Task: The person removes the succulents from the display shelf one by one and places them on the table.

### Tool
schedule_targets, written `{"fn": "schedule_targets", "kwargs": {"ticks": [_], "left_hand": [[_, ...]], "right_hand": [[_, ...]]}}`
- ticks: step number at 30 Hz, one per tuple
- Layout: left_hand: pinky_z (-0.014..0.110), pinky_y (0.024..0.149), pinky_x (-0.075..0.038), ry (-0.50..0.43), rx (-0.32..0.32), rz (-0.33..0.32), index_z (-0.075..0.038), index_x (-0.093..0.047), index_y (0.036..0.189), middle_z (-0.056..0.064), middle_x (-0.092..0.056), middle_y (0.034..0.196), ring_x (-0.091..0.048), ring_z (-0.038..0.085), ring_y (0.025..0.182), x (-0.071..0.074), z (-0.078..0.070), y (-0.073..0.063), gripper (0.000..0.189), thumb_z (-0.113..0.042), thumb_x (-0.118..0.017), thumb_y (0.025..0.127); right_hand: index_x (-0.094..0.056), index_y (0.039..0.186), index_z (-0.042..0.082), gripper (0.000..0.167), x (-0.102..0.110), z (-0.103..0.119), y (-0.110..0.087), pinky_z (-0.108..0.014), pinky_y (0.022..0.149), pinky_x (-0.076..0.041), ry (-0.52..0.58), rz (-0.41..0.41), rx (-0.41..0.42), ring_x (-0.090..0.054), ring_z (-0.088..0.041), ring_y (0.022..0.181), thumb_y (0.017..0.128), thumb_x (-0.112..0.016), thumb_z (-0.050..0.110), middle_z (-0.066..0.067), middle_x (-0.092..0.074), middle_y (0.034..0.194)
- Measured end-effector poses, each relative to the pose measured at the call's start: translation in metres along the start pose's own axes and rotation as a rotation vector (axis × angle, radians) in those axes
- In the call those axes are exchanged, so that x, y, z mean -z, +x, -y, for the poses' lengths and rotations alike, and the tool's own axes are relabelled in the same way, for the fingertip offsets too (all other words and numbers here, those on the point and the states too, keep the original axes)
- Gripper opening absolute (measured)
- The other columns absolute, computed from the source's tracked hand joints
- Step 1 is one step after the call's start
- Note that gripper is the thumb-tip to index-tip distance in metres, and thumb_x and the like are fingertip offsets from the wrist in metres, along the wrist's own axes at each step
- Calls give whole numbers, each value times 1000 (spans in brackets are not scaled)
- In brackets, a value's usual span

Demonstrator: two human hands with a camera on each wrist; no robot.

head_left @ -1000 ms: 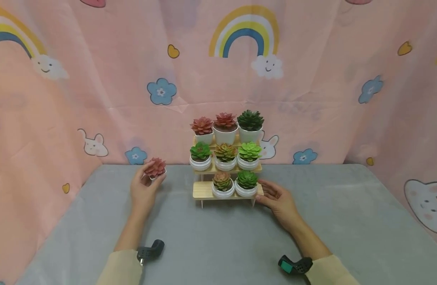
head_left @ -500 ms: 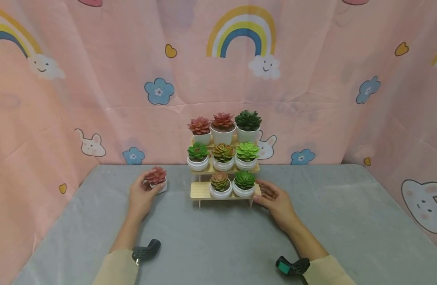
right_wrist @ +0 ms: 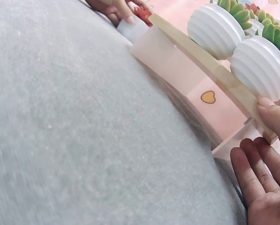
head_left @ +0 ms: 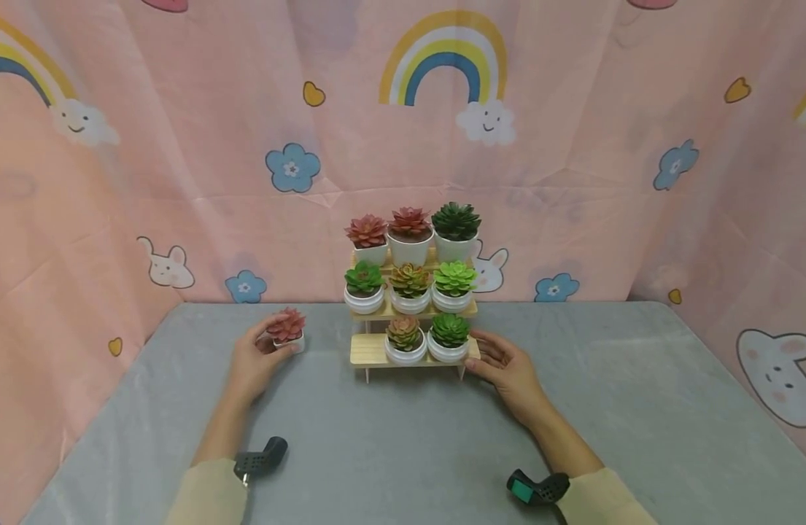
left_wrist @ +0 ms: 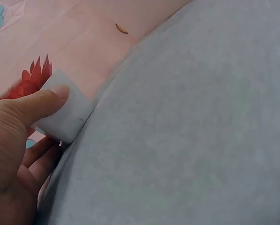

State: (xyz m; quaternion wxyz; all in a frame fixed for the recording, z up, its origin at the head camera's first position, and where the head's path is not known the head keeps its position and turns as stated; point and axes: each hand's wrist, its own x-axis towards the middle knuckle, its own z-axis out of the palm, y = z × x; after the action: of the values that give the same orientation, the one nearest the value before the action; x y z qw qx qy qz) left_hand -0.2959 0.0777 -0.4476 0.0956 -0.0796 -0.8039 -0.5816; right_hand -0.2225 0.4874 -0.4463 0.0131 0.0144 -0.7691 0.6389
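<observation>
My left hand holds a small potted succulent with red leaves, left of the stand. In the left wrist view its square white pot stands on the grey table, my thumb against one side. A three-step wooden plant stand carries more potted succulents. Its bottom step bears two pots toward the right, with bare board at its left end. At that step's right end is my right hand. The right wrist view shows its thumb on the board and the other fingers curled below.
On the top step are two red succulents and a dark green one. The middle step holds three more, including a bright green one. A pink patterned cloth hangs behind the grey table.
My left hand has lowered the potted succulent from slightly above the table onto its surface and still holds it. My right hand stays at the stand. The view has shifted slightly.
</observation>
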Motion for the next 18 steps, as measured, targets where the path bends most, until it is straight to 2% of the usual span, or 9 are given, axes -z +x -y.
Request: {"fn": "schedule_targets", "kwargs": {"ticks": [2, 4, 6, 8, 9, 12, 16, 18], "left_hand": [[8, 81, -50, 12, 9, 13, -1, -60, 134, 19, -55, 146, -63, -1, 102, 2, -1, 0, 55, 6, -78, 83], [15, 94, -53, 31, 24, 38, -1, -59, 136, 20, -46, 154, -63, 14, 121, 3, -3, 1, 55, 4, -78, 84], [31, 109, -50, 63, 38, 61, -2, -59, 136, 21, -35, 161, -51, 31, 139, 6, -6, 1, 55, 0, -78, 85], [48, 118, -40, 120, 49, 74, -3, -58, 137, 22, -24, 165, -35, 42, 149, 10, -12, 1, 56, -5, -80, 85], [55, 120, -34, 155, 50, 72, -3, -58, 137, 22, -19, 167, -28, 44, 152, 13, -15, 0, 57, -8, -81, 85], [63, 118, -32, 234, 27, 37, -5, -57, 138, 23, -23, 165, -24, 44, 153, 20, -27, 0, 61, -16, -83, 85], [63, 114, -38, 292, -61, 1, -8, -54, 143, 20, -39, 159, -33, 39, 149, 21, -51, 1, 65, -22, -82, 86], [61, 113, -41, 317, -96, 9, -12, -53, 145, 17, -46, 154, -40, 37, 144, 18, -66, 1, 64, -25, -81, 88]], "right_hand": [[-48, 147, 2, 61, 0, 0, -1, -14, 88, -55, -3, -5, -1, -65, 7, 107, 93, -74, 14, -27, -57, 142], [-48, 147, 3, 61, 0, 0, -2, -14, 88, -55, -6, -9, -5, -65, 7, 107, 93, -74, 15, -26, -58, 142], [-49, 147, 4, 61, 0, 0, -2, -14, 87, -55, -11, -13, -9, -65, 7, 107, 93, -74, 16, -25, -58, 142], [-50, 146, 5, 61, 0, 0, -1, -14, 87, -55, -9, -14, -12, -65, 6, 107, 92, -75, 16, -24, -59, 141], [-51, 146, 5, 60, 0, 0, 0, -15, 87, -55, -8, -14, -11, -65, 6, 107, 92, -75, 16, -24, -59, 141], [-51, 146, 4, 60, 0, 0, 1, -15, 88, -55, -4, -5, -8, -65, 5, 108, 92, -75, 16, -25, -59, 141], [-51, 146, 3, 60, 0, 0, 0, -15, 88, -55, 9, -8, -9, -65, 4, 108, 92, -75, 14, -26, -58, 141], [-51, 145, 2, 59, 1, 0, 0, -14, 87, -55, 15, -15, -10, -65, 5, 107, 92, -74, 12, -26, -58, 141]]}}
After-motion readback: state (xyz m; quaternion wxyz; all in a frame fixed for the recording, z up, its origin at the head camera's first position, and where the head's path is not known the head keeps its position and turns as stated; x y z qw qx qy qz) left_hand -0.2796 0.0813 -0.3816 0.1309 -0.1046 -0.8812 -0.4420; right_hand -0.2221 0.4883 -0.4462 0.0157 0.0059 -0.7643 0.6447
